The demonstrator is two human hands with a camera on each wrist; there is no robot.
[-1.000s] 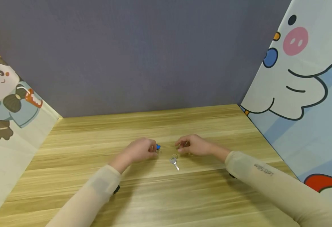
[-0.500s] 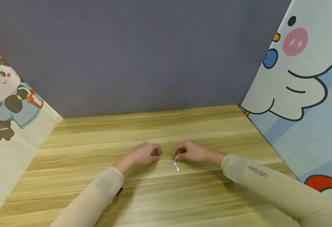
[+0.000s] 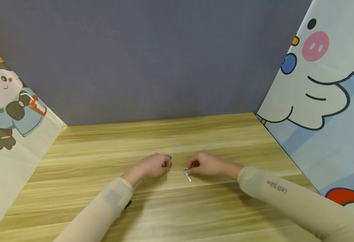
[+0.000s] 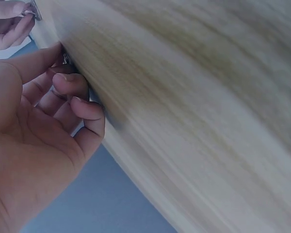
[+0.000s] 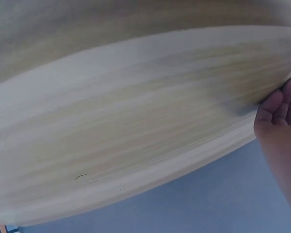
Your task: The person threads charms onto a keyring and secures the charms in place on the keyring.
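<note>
Two small things are being worked on at the middle of the table (image 3: 195,208). The left hand (image 3: 152,165) is curled, and its fingertips are pinched on a small blue tag (image 3: 169,157) with a bit of metal at it; only a corner of the blue shows past the fingers. In the left wrist view the fingers (image 4: 72,92) are bent close against the wood, with a small metal piece between thumb and forefinger. The right hand (image 3: 205,163) is curled too, and its grip is closed on the head of a silver key (image 3: 186,173), whose blade lies on the table and points toward the person. Whether a ring is on the key cannot be told.

The step in hand seems to be the bringing together of the key and the blue tag, which are near but apart. The next move probably calls for a fine pinch, so that the small metal parts are lined up and not dropped.

Around the table a grey back wall (image 3: 152,57) is seen, with a cartoon panel (image 3: 325,87) on the right and another cartoon panel (image 3: 10,111) on the left. Nothing is seen between the two hands, but the small parts are much covered by the fingers themselves.
</note>
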